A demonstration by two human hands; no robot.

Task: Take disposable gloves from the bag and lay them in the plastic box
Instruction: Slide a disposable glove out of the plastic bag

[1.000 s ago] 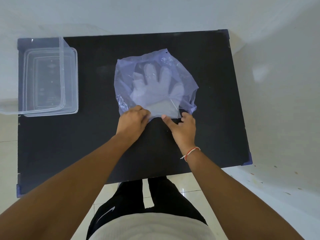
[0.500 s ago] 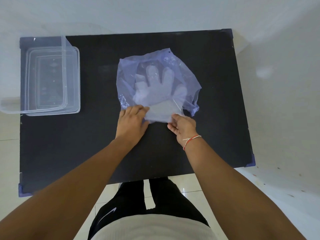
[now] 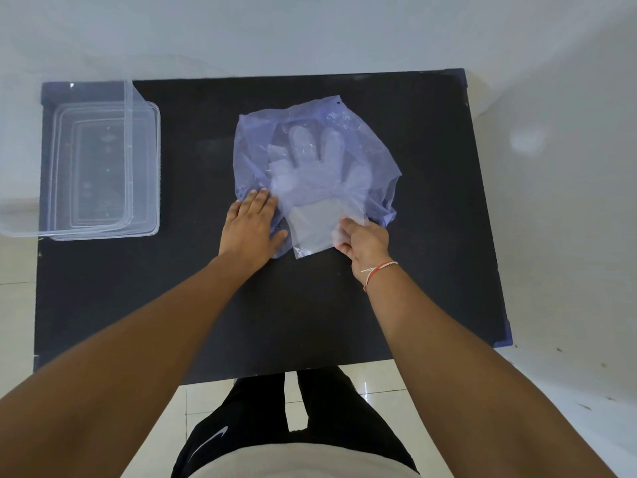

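A black table fills most of the view, seen from above. Near its middle, toward 12 o'clock from the hands, lies a thin bluish bag, crumpled at its edges and see-through. Inside it the gloves show as a pale hand shape, fingers pointing to 12 o'clock, cuff end toward 6 o'clock. The cuff end sticks out past the bag's mouth and rests on the table. The left hand lies flat, palm down, fingers together and stretched out, pressing the bag's edge at the 7 o'clock corner against the table; it is not closed around anything. The right hand is at the bag's 5 o'clock corner, its fingers curled and pinched on the clear cuff of the gloves, with the film folding over the fingertips. A red and white thread circles the right wrist. The clear box stands at 9 o'clock, well apart from the bag, near the table's far left corner, with its lid tilted up at the side. No glove lies in it.
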